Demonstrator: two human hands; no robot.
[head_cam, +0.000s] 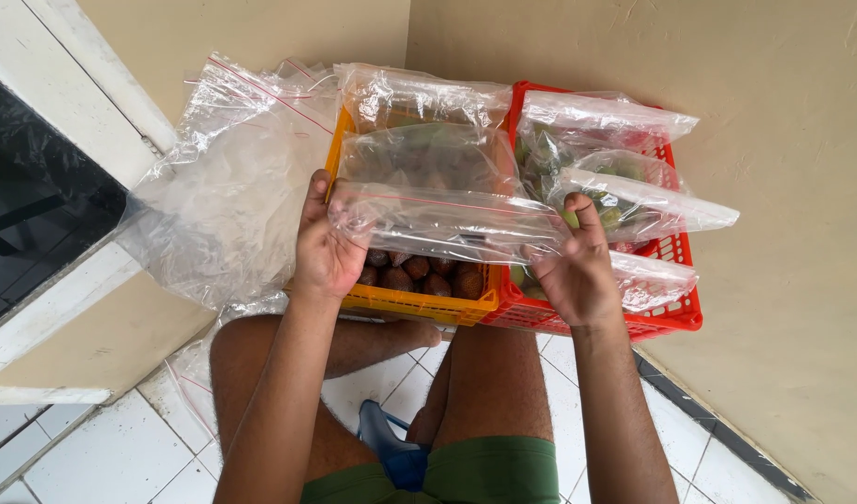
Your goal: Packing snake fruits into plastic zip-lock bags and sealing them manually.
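Above the orange crate, left hand and right hand pinch shut on a clear plastic bag, stretched between them.

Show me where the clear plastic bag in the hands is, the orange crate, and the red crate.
clear plastic bag (447, 222): head view, middle of the stretched bag.
orange crate (419, 304): head view, near front wall.
red crate (675, 317): head view, near right corner of the rim.

A heap of clear plastic bags lies left of centre; a white tiled floor fills the lower left; beige walls stand behind.
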